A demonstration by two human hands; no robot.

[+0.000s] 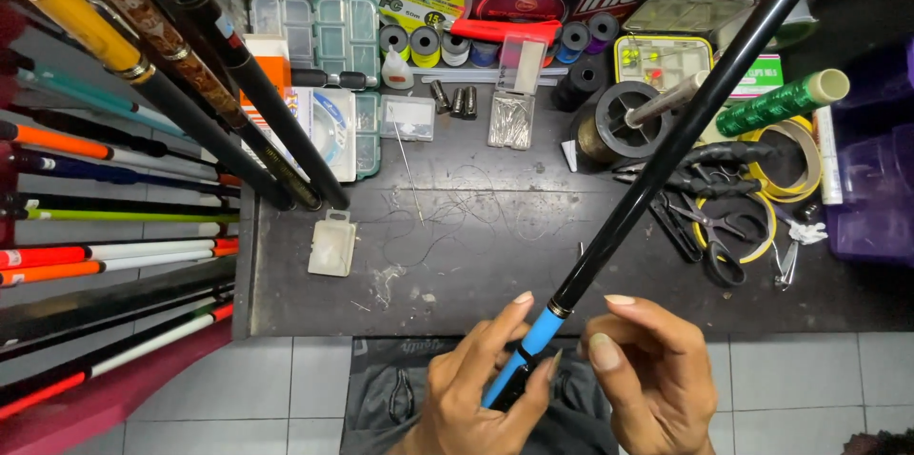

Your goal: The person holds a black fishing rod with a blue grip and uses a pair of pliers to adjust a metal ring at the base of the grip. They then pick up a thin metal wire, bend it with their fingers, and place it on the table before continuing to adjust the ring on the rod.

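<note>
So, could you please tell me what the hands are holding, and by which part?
The left hand grips a black fishing rod by its blue section near the butt. The right hand holds nothing, fingers beside it.

A dark, scuffed counter carries a small white plastic box, loose strands of thin line, a clear packet of metal pins and a grey spool near the middle. To the right lie black-handled pliers and scissors over yellow tape rings, beside a green thread-wrapped spool. At the back stand clear compartment boxes and a row of small line spools, while many coloured rods are stacked at the left.
</note>
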